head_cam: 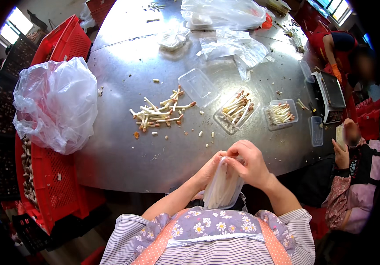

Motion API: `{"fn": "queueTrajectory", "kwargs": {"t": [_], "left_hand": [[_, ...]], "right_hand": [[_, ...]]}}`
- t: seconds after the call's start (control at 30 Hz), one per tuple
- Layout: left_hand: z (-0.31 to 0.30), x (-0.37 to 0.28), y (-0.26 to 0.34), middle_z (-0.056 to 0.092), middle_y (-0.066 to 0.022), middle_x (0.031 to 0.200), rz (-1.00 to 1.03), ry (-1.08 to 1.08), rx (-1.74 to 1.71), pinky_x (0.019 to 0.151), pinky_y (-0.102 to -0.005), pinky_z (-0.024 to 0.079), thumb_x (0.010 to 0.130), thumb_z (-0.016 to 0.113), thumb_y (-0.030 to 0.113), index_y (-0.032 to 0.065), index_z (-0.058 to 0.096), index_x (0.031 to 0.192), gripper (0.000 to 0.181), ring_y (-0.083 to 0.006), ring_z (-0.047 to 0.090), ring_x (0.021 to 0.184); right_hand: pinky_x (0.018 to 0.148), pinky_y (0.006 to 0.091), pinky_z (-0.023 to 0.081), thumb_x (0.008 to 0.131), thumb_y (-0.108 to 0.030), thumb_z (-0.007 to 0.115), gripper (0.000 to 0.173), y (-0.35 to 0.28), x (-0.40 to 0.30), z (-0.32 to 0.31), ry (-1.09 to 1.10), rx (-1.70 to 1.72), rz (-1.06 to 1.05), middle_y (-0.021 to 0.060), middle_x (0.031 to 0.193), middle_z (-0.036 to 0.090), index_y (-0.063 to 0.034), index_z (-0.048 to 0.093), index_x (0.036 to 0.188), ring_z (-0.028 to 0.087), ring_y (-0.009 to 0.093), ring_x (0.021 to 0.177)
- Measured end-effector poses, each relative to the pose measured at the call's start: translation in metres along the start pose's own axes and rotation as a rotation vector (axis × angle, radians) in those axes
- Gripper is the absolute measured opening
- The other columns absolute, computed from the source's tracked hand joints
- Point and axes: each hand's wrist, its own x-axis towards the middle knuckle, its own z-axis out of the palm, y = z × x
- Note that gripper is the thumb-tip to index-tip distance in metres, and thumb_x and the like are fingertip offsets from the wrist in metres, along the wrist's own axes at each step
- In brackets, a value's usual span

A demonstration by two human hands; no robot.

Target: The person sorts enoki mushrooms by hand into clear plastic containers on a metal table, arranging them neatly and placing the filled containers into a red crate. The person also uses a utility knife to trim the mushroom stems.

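Close to my body, both hands hold a clear plastic container (222, 190) packed with long white mushroom stems. My left hand (210, 169) grips its upper left side. My right hand (250, 164) pinches at the top edge, fingertips close to those of the left. What the fingertips touch is partly hidden. Beyond them on the metal table lies a clear tub of brown-capped mushrooms (238, 111), with a smaller filled tub (281, 112) to its right. A loose heap of long-stemmed mushrooms (158, 111) lies to the left, near a clear plastic lid (198, 87).
A red crate (57, 179) draped with a plastic bag (57, 106) stands left. More bags (223, 15) lie at the far side of the steel table (117, 165). A weighing scale (330, 96) sits right. Two people are at the right; one's hand (341, 154) holds a container.
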Motion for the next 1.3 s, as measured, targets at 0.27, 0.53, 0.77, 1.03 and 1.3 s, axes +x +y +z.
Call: {"fn": "queueTrajectory", "kwargs": {"t": [0.27,0.53,0.77,1.03,1.3], "left_hand": [[0.007,-0.003,0.002,0.052,-0.0042,0.119,-0.036,0.015,-0.067,0.093,-0.0338,0.044,0.085,0.045,0.067,0.0107,0.044,0.130,0.072,-0.0152,0.052,0.109],[-0.002,-0.005,-0.011,0.050,-0.0096,0.125,-0.062,0.098,-0.028,0.096,-0.0385,0.045,0.080,0.043,0.073,0.0108,0.041,0.133,0.082,-0.0215,0.051,0.116],[-0.010,-0.006,-0.008,0.051,-0.0137,0.127,-0.167,0.081,-0.113,0.099,-0.0434,0.044,0.079,0.035,0.078,0.0071,0.041,0.134,0.090,-0.0262,0.050,0.119],[0.001,-0.006,0.001,0.053,-0.0138,0.124,-0.131,0.050,-0.096,0.095,-0.0435,0.046,0.078,0.035,0.080,0.0058,0.046,0.129,0.091,-0.0255,0.054,0.112],[0.001,-0.011,-0.002,0.056,-0.0079,0.114,-0.041,0.149,-0.148,0.093,-0.0359,0.046,0.088,0.027,0.071,0.0102,0.048,0.124,0.074,-0.0188,0.055,0.105]], "right_hand": [[0.064,0.0331,0.046,0.072,-0.004,0.070,0.011,0.012,0.009,0.014,0.037,0.028,-0.217,0.0078,0.076,0.060,-0.0046,0.067,0.083,0.057,0.025,0.071],[0.069,0.0302,0.048,0.073,0.004,0.069,0.017,0.020,-0.016,0.029,0.232,0.186,-0.219,0.0088,0.087,0.061,-0.0036,0.068,0.088,0.059,0.022,0.080],[0.071,0.0339,0.049,0.075,-0.006,0.070,0.016,0.011,-0.003,0.012,0.166,0.002,-0.167,0.0094,0.089,0.062,-0.0042,0.067,0.090,0.059,0.026,0.082],[0.061,0.0349,0.048,0.075,-0.014,0.072,0.012,0.040,-0.021,0.008,0.193,-0.132,-0.128,0.0079,0.074,0.059,-0.0050,0.064,0.078,0.058,0.027,0.069],[0.053,0.0357,0.044,0.074,-0.018,0.074,0.020,0.043,-0.024,0.037,0.507,-0.243,-0.232,0.0060,0.068,0.054,-0.0072,0.057,0.072,0.053,0.026,0.061]]}}
